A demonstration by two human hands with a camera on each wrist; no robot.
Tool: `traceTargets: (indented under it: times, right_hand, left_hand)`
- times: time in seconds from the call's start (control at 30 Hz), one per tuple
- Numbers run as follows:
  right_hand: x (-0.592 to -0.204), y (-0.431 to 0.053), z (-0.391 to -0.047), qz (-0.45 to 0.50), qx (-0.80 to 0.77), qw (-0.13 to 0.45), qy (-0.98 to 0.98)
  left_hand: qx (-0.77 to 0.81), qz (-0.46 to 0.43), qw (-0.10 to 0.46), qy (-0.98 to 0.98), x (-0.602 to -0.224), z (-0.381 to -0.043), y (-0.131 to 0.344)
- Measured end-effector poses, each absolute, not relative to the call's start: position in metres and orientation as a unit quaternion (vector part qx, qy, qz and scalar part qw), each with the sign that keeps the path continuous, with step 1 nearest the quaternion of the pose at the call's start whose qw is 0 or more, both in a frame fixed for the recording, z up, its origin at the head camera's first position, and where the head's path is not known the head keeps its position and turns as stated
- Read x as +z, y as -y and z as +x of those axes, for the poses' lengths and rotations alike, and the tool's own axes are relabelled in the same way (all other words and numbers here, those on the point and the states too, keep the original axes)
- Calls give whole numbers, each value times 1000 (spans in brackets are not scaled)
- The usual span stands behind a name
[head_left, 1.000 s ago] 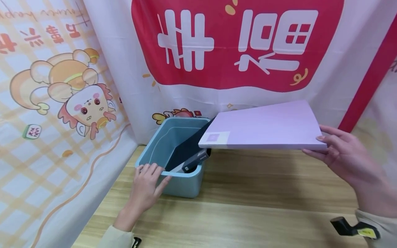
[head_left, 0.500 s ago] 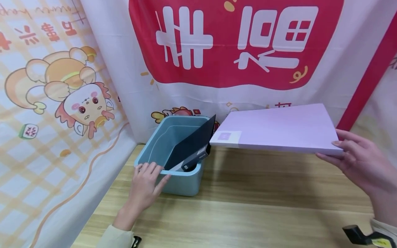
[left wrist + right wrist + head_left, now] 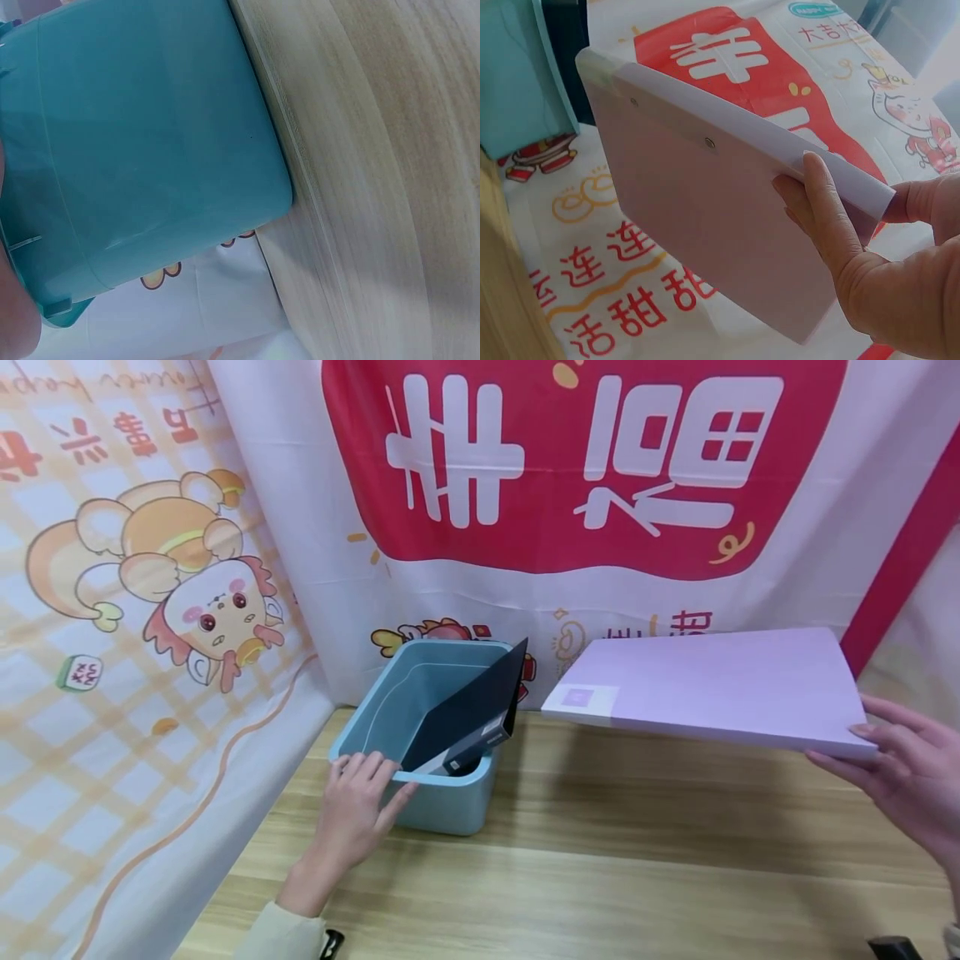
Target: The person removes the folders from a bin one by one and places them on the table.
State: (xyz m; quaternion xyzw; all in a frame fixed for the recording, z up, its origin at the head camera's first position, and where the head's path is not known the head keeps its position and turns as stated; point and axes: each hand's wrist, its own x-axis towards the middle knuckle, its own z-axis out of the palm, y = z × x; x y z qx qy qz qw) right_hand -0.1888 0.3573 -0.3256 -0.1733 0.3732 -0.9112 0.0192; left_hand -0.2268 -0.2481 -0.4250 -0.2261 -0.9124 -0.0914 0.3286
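A lilac file folder with a pale label at its left corner is held above the table by my right hand, which pinches its near right corner. In the right wrist view, rivets show along the spine of the folder, and fingers and thumb lie on opposite sides of it. My left hand grips the front rim of a blue-green plastic bin, fingers over the edge and thumb outside. Inside that bin a black file folder leans, its upper corner sticking out above the right rim.
The bin stands on a wood-grain table close to the back. Behind it hangs a white cloth with a red printed panel, and a checked cartoon cloth covers the left side.
My right hand has carried the lilac folder to the right and slightly down, away from the bin, uncovering more of the black folder. My left hand has stayed on the rim.
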Motion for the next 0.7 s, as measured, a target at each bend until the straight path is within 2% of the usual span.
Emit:
traceTargets:
  times: [0.17, 0.43, 0.6, 0.7]
  right_hand:
    - [-333, -369, -186, -180, -917, 21, -355]
    - [-356, -398, -183, -194, -910, -29, -365]
    - [-361, -417, -184, -118, -913, -37, -390]
    - [-366, -427, -183, -91, -935, -22, -343]
  left_hand:
    - [-90, -225, 326, 914, -425, -227, 248]
    - [-91, -226, 331, 912, -423, -228, 246]
    - [-92, -228, 332, 911, -422, -229, 246]
    - [-91, -229, 332, 911, -422, -230, 246]
